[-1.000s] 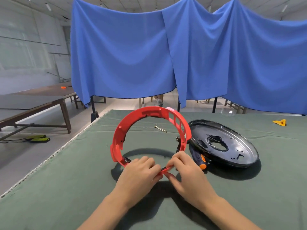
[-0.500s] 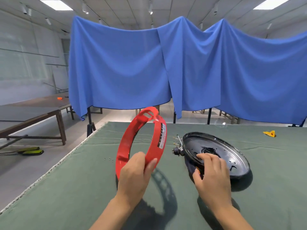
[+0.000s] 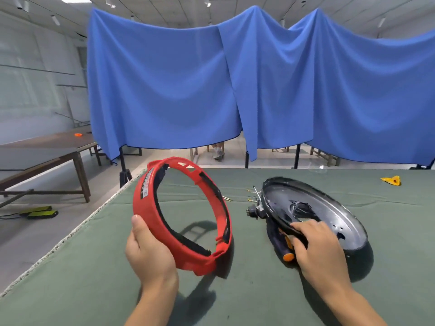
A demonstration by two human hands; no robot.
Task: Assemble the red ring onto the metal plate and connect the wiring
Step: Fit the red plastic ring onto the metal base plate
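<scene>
Blue drapes (image 3: 164, 90) hang behind the green-covered table (image 3: 70, 290); a wooden table (image 3: 42, 151) stands left.

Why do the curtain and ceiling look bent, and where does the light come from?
Head view: the wide-angle lens bows the blue curtain and ceiling lines; overhead lights drop dark shadows beneath the red ring and metal plate; the plate shows glare.

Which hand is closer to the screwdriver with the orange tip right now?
Right. The right hand lies on the metal plate's near rim, directly beside the screwdriver propping it. The left hand is farther left, gripping the red ring.
</scene>
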